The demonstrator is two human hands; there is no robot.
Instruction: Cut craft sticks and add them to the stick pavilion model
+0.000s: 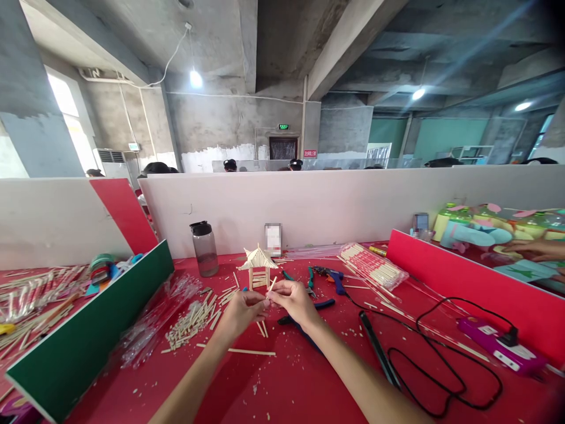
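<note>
My right hand (293,300) pinches a short pale wooden stick (272,283) that points up from the fingertips. Close beside it, my left hand (245,313) has its fingers pressed together, their tips meeting the right fingertips; whatever they hold is too small to make out. Just behind both hands stands a small pavilion of sticks (258,265) with a pointed roof, partly hidden at its base. A few loose sticks (262,328) lie below the hands, and a longer stick (251,352) rests on the red table (247,388).
Cut stick pieces (189,325) and clear wrap lie left, by a green divider (97,335). A dark bottle (205,250) stands behind. Blue-handled pliers (324,304), a glue gun (335,278), packed sticks (373,265), black cable and a purple power strip (501,346) are right. Another person's hand is far right.
</note>
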